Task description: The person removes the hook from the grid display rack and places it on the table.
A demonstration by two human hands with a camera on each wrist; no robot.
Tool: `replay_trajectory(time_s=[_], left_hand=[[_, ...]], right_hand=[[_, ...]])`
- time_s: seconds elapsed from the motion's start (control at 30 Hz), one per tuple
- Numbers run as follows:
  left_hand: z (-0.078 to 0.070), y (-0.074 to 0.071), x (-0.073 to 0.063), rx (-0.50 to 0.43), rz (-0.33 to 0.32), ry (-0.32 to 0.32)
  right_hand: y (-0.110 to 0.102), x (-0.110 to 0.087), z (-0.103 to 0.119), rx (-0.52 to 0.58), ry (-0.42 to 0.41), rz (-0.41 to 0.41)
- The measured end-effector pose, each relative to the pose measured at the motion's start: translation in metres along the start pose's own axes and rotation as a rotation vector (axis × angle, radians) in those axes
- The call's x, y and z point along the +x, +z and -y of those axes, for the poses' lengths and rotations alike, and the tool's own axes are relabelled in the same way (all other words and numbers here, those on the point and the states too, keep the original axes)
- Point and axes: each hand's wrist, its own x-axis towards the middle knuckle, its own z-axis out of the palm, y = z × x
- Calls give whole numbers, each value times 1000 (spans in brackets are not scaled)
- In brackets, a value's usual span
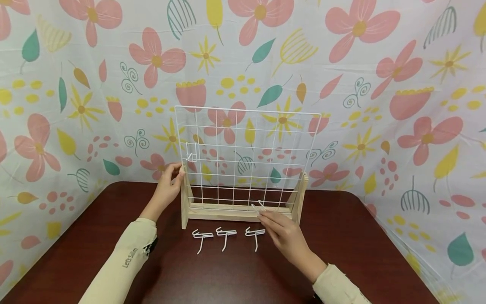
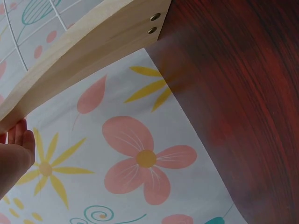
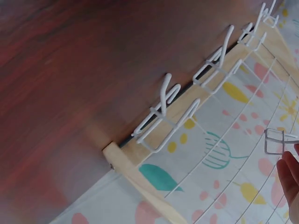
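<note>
A white wire grid panel (image 1: pixel 236 160) stands upright in a wooden stand. My left hand (image 1: pixel 168 183) holds the top of the stand's left wooden upright (image 1: pixel 184 198); in the left wrist view its fingertips meet the edge of the wood. One white wire hook (image 1: pixel 191 158) hangs on the left part of the grid. Between the thumb and fingers of my right hand (image 1: pixel 282 232) is another white wire hook (image 3: pixel 266 142), in front of the grid's lower right; the fingers partly cover it.
Three more white wire hooks, a left one (image 1: pixel 203 235), a middle one (image 1: pixel 226 232) and a right one (image 1: pixel 255 232), lie in a row on the dark brown table (image 1: pixel 212 278) before the stand. Flower-patterned cloth (image 1: pixel 243 63) hangs behind and on both sides.
</note>
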Motion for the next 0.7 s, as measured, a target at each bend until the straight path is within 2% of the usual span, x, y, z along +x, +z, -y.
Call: replay_trajectory(time_s=[0.1, 0.4, 0.53, 0.57, 0.7], left_hand=[[-1, 0, 0, 0, 2, 4], [13, -2, 3, 24, 9, 21], [12, -3, 4, 20, 11, 27], [5, -3, 3, 18, 15, 19], [5, -2, 2, 20, 18, 4]], right_hand=[[-4, -2, 0, -25, -6, 25], [-15, -14, -2, -45, -32, 47], [-19, -19, -2, -37, -54, 59], [-20, -21, -3, -33, -59, 63], [-23, -28, -3, -26, -60, 106]])
